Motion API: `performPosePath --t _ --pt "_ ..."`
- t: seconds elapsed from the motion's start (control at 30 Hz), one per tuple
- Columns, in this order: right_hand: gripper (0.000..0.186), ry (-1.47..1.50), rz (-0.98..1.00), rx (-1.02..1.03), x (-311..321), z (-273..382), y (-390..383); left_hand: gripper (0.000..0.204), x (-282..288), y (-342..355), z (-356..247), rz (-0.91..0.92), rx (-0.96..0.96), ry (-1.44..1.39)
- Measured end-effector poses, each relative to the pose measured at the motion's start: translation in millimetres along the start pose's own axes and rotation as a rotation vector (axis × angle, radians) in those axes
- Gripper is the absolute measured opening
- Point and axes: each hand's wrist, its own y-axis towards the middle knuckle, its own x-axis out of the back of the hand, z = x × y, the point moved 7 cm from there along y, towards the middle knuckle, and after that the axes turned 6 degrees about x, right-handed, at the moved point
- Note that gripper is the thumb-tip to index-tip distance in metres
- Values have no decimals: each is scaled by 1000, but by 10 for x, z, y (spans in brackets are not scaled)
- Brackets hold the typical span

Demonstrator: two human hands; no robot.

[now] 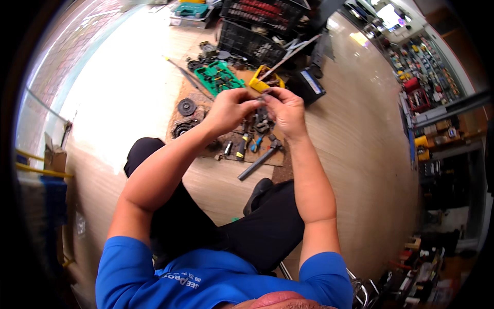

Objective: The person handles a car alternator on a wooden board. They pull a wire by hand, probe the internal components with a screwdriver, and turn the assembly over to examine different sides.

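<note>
My left hand (231,109) and my right hand (288,112) meet above a brown board (272,160) on the floor. Fingers of both hands are pinched together around something small and dark, too small to name. Under and just in front of them lie loose metal parts (262,123). Nearer to me on the board are a hammer (257,164) with a grey handle, a yellow-and-black handled tool (242,148), a blue-handled tool (256,143) and a short metal cylinder (228,148). Beyond my hands sit an open green tool case (218,77) and a yellow bin (257,85) with small parts.
A round black disc (187,107) lies left of my hands. Stacked black crates (249,44) stand at the back, with a black box (307,85) at their right. Shelves of goods (427,67) line the right side. My bent knees flank the near floor.
</note>
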Motion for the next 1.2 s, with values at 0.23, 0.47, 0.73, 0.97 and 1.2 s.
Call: performPosePath --t 0.23,0.47,0.73,0.97,1.2 --pt "15 117 40 -19 -12 48 -15 19 -57 58 89 129 47 -193" --pt "13 54 40 38 15 35 -8 20 -146 -13 95 328 146 -413" --pt "15 1 -35 19 60 -5 4 11 -13 39 42 -20 -80 4" --pt "14 164 -2 -48 3 12 -10 16 -51 50 99 85 35 -126" --pt "13 101 -25 22 19 24 -9 15 -126 34 158 213 117 -280"
